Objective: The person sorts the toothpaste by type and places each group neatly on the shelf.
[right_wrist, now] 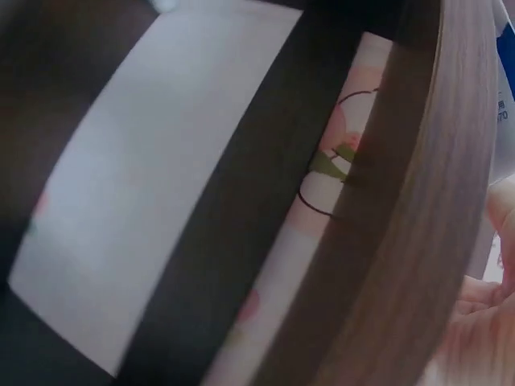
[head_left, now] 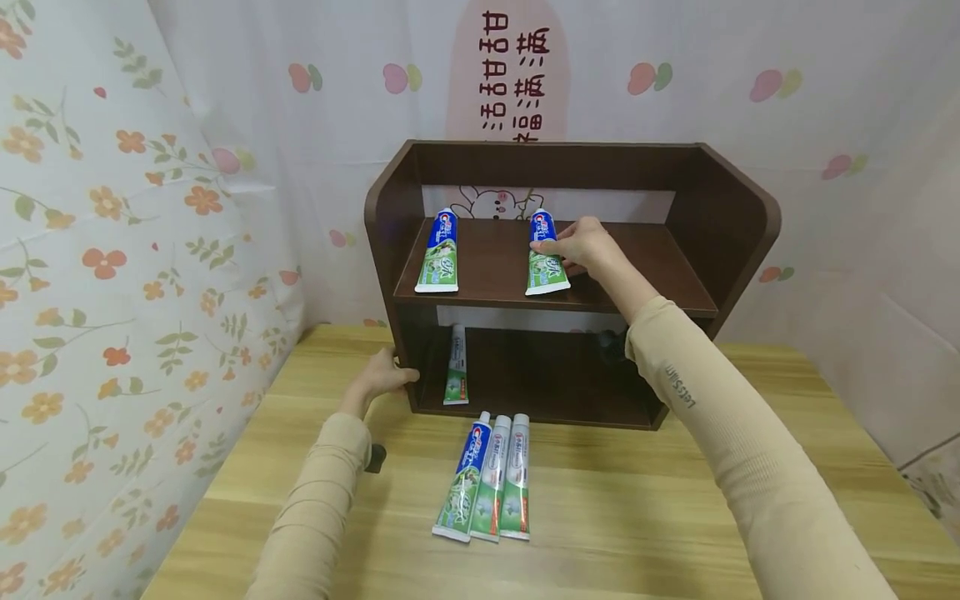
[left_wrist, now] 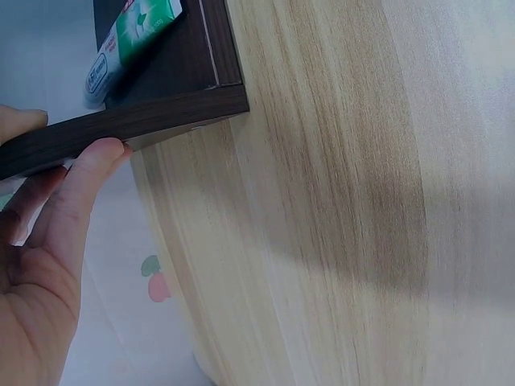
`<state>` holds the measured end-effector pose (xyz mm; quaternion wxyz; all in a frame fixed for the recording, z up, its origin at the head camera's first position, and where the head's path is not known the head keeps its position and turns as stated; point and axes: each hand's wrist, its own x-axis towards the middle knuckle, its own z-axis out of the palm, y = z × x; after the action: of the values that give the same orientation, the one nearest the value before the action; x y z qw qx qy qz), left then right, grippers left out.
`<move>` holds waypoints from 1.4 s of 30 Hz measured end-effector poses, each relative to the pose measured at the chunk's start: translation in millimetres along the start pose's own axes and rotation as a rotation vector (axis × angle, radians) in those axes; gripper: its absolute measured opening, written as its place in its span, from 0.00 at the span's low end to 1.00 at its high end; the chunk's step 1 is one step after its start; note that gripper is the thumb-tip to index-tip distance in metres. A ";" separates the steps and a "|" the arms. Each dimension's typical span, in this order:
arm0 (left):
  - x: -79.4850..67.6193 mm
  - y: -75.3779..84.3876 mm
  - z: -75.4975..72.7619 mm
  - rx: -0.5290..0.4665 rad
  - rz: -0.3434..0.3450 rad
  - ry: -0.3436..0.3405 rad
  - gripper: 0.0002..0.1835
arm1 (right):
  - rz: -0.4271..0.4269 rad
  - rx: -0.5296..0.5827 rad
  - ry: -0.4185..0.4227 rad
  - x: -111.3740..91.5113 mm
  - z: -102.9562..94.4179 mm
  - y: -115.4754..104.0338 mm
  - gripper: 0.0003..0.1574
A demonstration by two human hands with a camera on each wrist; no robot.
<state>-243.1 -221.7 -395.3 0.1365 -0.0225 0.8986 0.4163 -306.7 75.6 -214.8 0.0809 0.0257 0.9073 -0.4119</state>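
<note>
On the upper board of a dark brown shelf [head_left: 480, 304], my right hand [head_left: 588, 246] holds a blue and green toothpaste tube [head_left: 545, 271], thumb across its front and fingers at its right edge. Only part of that hand [right_wrist: 475, 330] shows at the right of the right wrist view. A matching toothpaste tube [head_left: 438, 262] lies on the same board at the left. My left hand [head_left: 381, 377] grips the shelf's left side panel; the left wrist view has its fingers [left_wrist: 76, 193] on both sides of the panel [left_wrist: 121, 121].
A grey and green tube [head_left: 456, 371] lies on the lower board at the left. In front of the shelf, a blue and green tube [head_left: 467, 483] and two grey and green tubes [head_left: 517, 479] lie side by side on the wooden table [head_left: 615, 508]. Patterned curtains [head_left: 247, 100] hang behind.
</note>
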 end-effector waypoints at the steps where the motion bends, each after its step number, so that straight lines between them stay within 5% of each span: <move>1: -0.2 0.3 -0.1 -0.005 -0.002 0.000 0.40 | -0.014 -0.042 0.014 -1.6 0.3 -1.0 0.40; 10: -1.4 2.0 0.6 -0.006 -0.008 0.003 0.40 | -0.061 -0.219 0.088 -11.9 2.6 -1.2 0.37; 18: -0.8 0.9 5.6 -0.023 -0.002 -0.004 0.39 | -0.064 -0.140 0.023 -18.1 -8.4 8.3 0.42; 29: -0.5 0.7 1.0 0.001 -0.006 -0.002 0.41 | -0.178 -0.066 -0.052 -51.5 -26.5 28.7 0.40; 42: 0.7 1.8 -1.3 -0.003 -0.002 -0.020 0.39 | -0.319 -0.014 -0.071 -103.9 -13.0 61.2 0.35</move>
<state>-244.4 -221.5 -393.3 0.1458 -0.0192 0.8967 0.4176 -198.9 127.7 -234.5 0.0464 -0.1339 0.8993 -0.4136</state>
